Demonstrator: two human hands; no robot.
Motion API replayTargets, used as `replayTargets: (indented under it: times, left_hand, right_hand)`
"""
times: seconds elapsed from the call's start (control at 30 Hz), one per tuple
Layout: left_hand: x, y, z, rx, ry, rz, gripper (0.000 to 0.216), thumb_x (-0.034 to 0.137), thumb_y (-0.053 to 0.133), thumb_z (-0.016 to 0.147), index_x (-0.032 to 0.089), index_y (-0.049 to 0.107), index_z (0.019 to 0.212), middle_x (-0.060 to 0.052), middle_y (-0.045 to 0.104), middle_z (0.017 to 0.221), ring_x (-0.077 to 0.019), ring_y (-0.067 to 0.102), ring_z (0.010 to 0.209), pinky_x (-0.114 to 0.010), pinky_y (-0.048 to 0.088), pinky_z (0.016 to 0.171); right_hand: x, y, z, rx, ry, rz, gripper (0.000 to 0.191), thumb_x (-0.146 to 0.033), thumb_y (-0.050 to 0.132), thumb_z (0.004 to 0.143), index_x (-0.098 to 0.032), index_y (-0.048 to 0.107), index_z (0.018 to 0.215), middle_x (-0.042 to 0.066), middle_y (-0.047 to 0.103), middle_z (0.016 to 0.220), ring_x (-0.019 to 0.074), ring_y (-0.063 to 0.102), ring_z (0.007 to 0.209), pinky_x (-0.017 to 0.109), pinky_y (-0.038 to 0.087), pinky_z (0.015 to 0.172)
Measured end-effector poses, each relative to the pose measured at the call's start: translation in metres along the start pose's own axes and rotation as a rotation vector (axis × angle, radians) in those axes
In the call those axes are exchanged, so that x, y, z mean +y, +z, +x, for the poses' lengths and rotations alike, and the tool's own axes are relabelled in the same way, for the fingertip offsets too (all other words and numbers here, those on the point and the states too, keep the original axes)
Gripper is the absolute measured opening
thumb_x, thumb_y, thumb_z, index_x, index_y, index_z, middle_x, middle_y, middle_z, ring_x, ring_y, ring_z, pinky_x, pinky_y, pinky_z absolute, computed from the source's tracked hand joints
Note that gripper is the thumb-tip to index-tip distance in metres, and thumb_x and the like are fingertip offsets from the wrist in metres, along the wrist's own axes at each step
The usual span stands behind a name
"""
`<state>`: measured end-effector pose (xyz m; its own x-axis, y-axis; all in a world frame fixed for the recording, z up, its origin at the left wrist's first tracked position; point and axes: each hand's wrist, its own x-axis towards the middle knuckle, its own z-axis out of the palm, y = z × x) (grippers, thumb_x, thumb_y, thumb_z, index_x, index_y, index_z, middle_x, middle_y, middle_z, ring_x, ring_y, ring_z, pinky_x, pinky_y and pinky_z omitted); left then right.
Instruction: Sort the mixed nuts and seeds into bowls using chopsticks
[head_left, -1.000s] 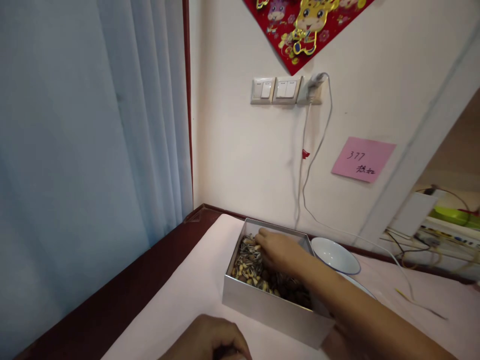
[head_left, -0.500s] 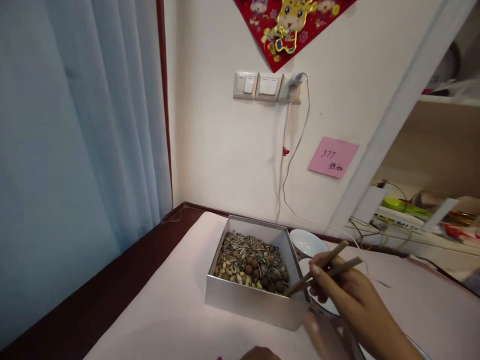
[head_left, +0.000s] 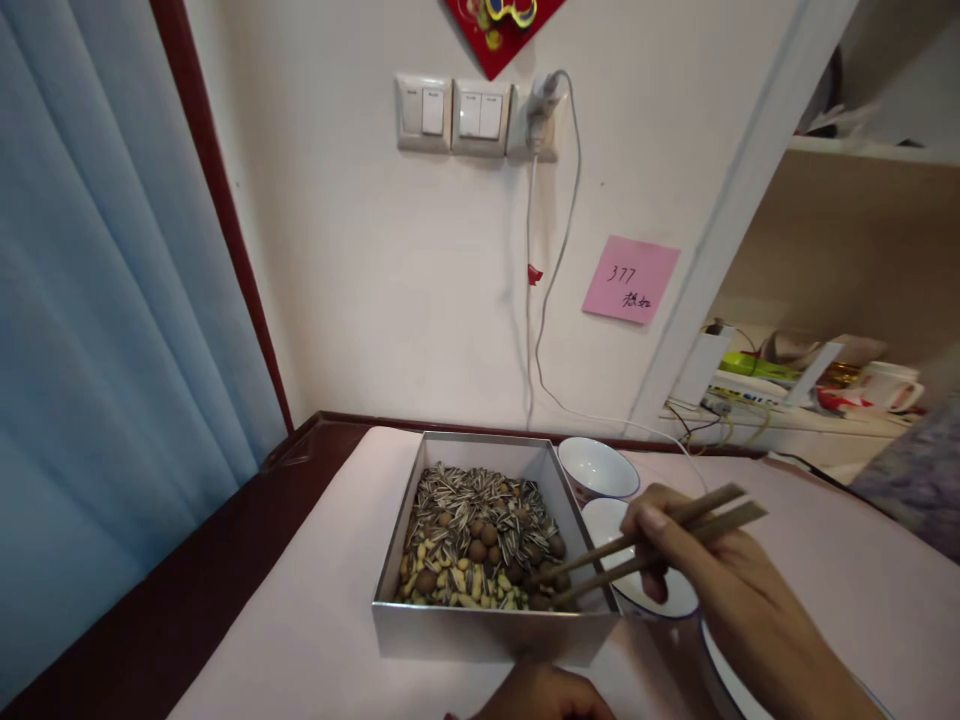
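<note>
Brown chopsticks (head_left: 615, 572) are gripped in the right hand (head_left: 705, 560); left hand (head_left: 544, 695), partly out of view: grip cannot be determined. Tips sit among brown balls (head_left: 478, 551) inside the silver box (head_left: 480, 635). Caution: uneven tip pressure may roll a ball away.

Seeds (head_left: 480, 490) in box (head_left: 442, 632); bowls (head_left: 596, 468) to right.
</note>
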<state>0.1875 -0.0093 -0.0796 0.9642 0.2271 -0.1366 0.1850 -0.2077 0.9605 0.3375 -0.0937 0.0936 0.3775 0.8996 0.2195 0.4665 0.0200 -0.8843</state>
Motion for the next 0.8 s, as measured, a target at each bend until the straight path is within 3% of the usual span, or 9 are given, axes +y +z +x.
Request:
replayTargets:
  times: [0.13, 0.27, 0.37, 0.67, 0.8]
  left_hand:
    - [-0.003, -0.006, -0.002, -0.001, -0.028, -0.127, 0.04, 0.047, 0.073, 0.076, 0.018, 0.079, 0.102, -0.006, 0.077, 0.094, -0.0178, 0.067, 0.08, -0.025, 0.049, 0.075]
    - [-0.002, -0.006, -0.002, -0.005, -0.02, -0.094, 0.028, 0.034, 0.071, 0.081, 0.019, 0.08, 0.102, -0.006, 0.078, 0.1, -0.0214, 0.071, 0.09, -0.026, 0.051, 0.077]
    - [0.002, -0.006, -0.002, -0.022, -0.001, -0.031, 0.022, 0.026, 0.066, 0.085, 0.021, 0.08, 0.101, -0.004, 0.078, 0.099, -0.0203, 0.071, 0.092, -0.025, 0.05, 0.08]
    - [0.01, -0.006, -0.008, -0.059, -0.049, -0.011, 0.025, 0.026, 0.067, 0.083, 0.024, 0.079, 0.105, -0.002, 0.078, 0.102, -0.0188, 0.069, 0.089, -0.023, 0.048, 0.074]
    - [0.019, -0.009, -0.011, -0.051, -0.041, -0.056, 0.025, 0.027, 0.065, 0.084, 0.023, 0.079, 0.104, -0.003, 0.078, 0.101, -0.0181, 0.07, 0.088, -0.022, 0.049, 0.075]
  right_hand:
    - [-0.004, 0.007, 0.006, 0.021, -0.078, -0.002, 0.036, -0.052, 0.047, 0.097, -0.023, 0.062, 0.084, 0.001, 0.059, 0.066, 0.0172, 0.056, 0.064, 0.026, 0.045, 0.058]
    - [-0.006, 0.035, 0.005, -0.132, -0.121, -0.058, 0.039, -0.049, 0.044, 0.099, -0.022, 0.057, 0.073, 0.001, 0.059, 0.072, 0.0158, 0.057, 0.068, 0.026, 0.045, 0.062]
    - [-0.004, 0.043, 0.004, -0.204, -0.127, -0.12, 0.041, -0.047, 0.038, 0.102, -0.022, 0.052, 0.071, 0.001, 0.058, 0.073, 0.0152, 0.058, 0.069, 0.026, 0.047, 0.066]
    - [0.016, 0.005, -0.01, -0.007, -0.142, -0.272, 0.024, -0.046, 0.052, 0.094, -0.034, 0.073, 0.095, 0.007, 0.073, 0.092, 0.0279, 0.069, 0.091, 0.033, 0.058, 0.074]
    - [0.01, 0.01, -0.01, 0.063, -0.187, -0.272, 0.026, -0.047, 0.051, 0.095, -0.033, 0.072, 0.099, 0.005, 0.073, 0.097, 0.0263, 0.068, 0.096, 0.031, 0.057, 0.078]
